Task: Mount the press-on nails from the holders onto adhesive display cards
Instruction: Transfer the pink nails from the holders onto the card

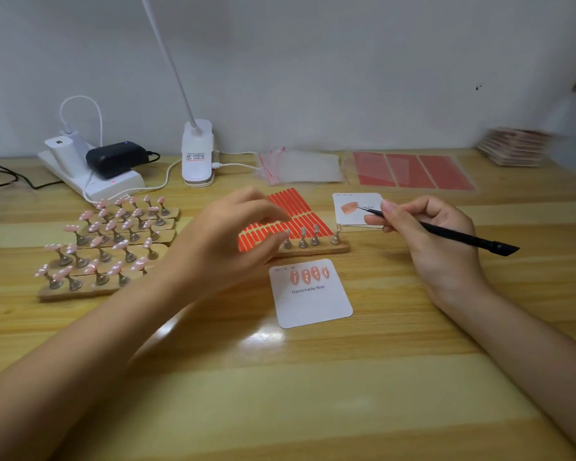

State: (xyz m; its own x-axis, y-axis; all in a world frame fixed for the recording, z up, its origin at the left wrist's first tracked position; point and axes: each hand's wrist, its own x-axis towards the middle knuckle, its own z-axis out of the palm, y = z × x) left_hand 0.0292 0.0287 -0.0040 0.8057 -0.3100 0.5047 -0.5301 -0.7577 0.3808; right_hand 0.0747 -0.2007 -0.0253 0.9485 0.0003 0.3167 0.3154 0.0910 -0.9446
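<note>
The display card [313,296] lies nearest you on the glossy wood-grain worktop [313,394]: matte white, round-cornered, four glossy pink nails [309,275] in a row along its top. Just beyond it stands a wooden holder strip [316,248] with small metal stands, apparently bare of nails.

Your left hand [226,241] hovers at that strip's left end, fingers loosely curled. Whether it holds anything cannot be told. Your right hand [426,234] pinches a slim black tool [446,231], its fine tip touching a pink nail [349,207] on a second white card [359,211].

Risk: that smooth, curved nail may slip off the tip or seat crooked on the adhesive. Your left forearm may also topple the loaded holders [110,244] close beside it.

The red adhesive strip sheet [293,211] lies behind the strip.
</note>
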